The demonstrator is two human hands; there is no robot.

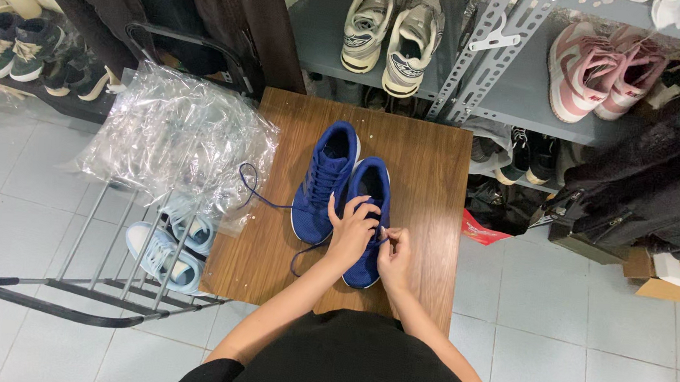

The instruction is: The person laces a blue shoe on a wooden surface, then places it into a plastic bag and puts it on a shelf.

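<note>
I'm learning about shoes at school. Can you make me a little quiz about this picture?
1. True or false: both hands work on the blue sneaker nearer the shelves of pink shoes.
2. What lies on the rack left of the wooden table? A) crumpled clear plastic B) a red towel C) a book
3. Fill in: the loose lace trailing off the other sneaker is ____.

Key
1. True: the left hand and right hand are on the right blue sneaker.
2. A: clear plastic by the wooden table.
3. Blue: the lace beside the left blue sneaker.

right blue shoe (371, 188) laces hidden under hands, pale shoes (175, 241) blurred behind plastic (178, 132)
</note>
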